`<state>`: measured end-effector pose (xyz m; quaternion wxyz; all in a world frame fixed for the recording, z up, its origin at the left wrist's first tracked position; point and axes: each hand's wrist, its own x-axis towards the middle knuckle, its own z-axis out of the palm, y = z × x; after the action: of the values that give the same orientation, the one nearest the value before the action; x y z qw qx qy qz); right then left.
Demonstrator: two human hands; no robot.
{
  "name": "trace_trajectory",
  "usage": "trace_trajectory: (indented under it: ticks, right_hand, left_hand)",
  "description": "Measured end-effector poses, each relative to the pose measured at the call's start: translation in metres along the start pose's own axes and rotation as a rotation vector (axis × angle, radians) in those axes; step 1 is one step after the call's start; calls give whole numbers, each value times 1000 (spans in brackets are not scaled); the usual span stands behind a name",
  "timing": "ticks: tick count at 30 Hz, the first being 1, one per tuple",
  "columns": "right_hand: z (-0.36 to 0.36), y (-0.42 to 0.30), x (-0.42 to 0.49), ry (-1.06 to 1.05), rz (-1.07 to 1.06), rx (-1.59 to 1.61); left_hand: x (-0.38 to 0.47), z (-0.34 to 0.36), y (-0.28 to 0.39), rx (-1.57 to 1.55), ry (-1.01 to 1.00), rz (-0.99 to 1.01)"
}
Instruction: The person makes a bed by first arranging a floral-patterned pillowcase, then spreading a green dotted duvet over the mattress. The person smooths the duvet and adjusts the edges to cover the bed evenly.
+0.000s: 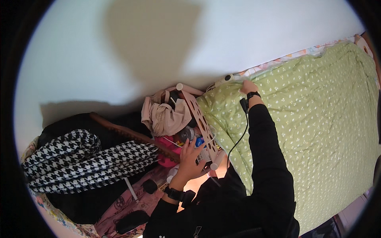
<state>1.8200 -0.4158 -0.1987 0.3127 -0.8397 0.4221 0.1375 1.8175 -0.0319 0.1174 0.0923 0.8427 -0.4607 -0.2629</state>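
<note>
A green bedspread with small white leaf prints point(315, 125) covers the bed. At its wall-side edge, my right hand point(249, 87) is closed on a bit of the bedspread, close to a white controller with a round dark dial point(228, 78). My left hand point(190, 160) is spread over the pink shelf cart point(200, 119) beside the bed, fingers apart, and appears to hold nothing. Near its fingertips are a blue item point(199, 141), a clear round container point(186, 133) and a white box with writing point(205, 154). Beige cloth point(166, 117) hangs over the cart's far end.
Left of the cart, a black-and-white houndstooth cloth point(89, 163) lies over dark fabric, with a long brown wooden piece point(131, 134) alongside. Bright pink fabric point(166, 157) lies under that piece's end. A black cable point(238, 139) hangs from my right wrist. The white wall point(253, 35) borders the bed.
</note>
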Motion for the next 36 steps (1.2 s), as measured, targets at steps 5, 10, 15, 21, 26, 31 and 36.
trace_trajectory:
  ticks: [5, 10, 15, 21, 26, 31, 36]
  right_hand:
    - [-7, -15, -16, 251, 53, 145]
    - [-45, -52, -40, 729, -208, 312]
    - [-27, -55, -25, 634, -104, 440]
    - [19, -26, -52, 397, -94, 703]
    - [38, -29, -152, 716, 38, 204]
    - [49, -28, -168, 121, -72, 147]
    - [45, -9, -162, 147, -179, 284]
  left_hand:
    - [4, 0, -3, -64, -104, -28]
    - [5, -2, -2, -153, -161, -51]
    - [6, -3, 3, -181, -164, -49]
    - [6, -1, 4, -205, -161, -53]
    - [5, 0, 2, -219, -131, -15]
    - [5, 1, 1, -222, -147, -47]
    - [3, 6, -3, -194, -124, -31]
